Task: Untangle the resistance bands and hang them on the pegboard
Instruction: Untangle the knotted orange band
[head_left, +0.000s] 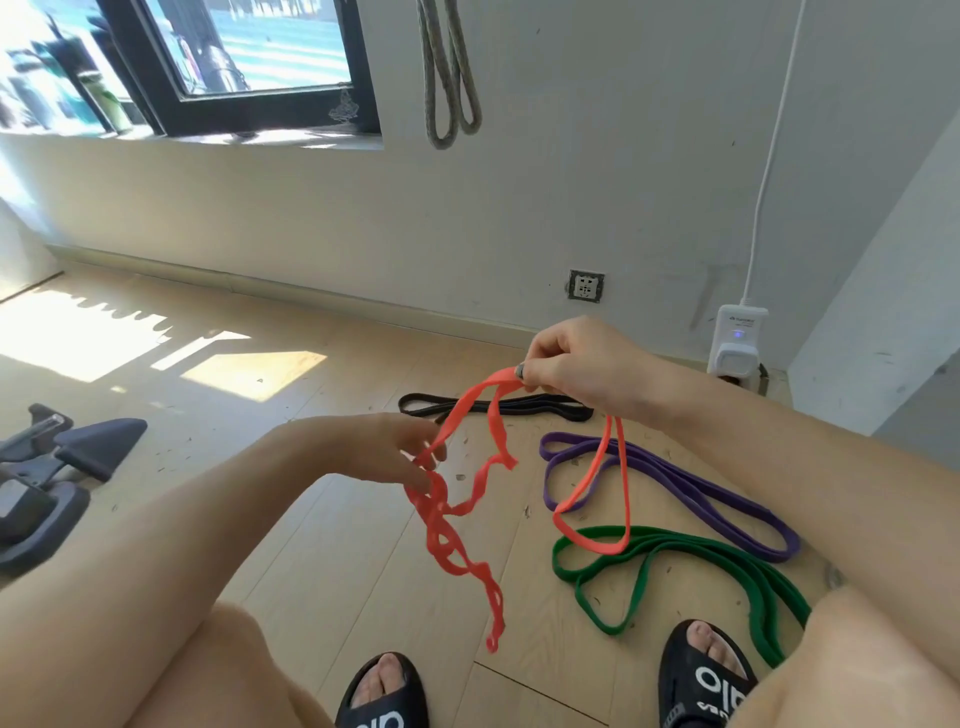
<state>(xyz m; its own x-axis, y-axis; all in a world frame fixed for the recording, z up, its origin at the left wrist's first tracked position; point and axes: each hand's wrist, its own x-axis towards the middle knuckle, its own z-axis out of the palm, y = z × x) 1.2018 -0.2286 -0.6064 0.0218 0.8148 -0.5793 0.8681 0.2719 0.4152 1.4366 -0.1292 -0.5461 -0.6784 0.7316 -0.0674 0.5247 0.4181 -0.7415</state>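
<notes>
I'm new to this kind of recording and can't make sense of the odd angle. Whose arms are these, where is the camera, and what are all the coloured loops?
There is no machine here. A person wears a wide-angle camera on the head, so you look down along their own arms at the floor and their sandalled feet.

The right hand pinches the top of a red resistance band, held up in the air. The left hand has its fingers in the twisted part, where the band is kinked and knotted on itself.

On the wooden floor lie three more bands: black nearest the wall, purple in the middle and green nearest the feet. A grey band hangs on the wall above. Dark equipment sits at the left; I cannot tell what it is.
</notes>
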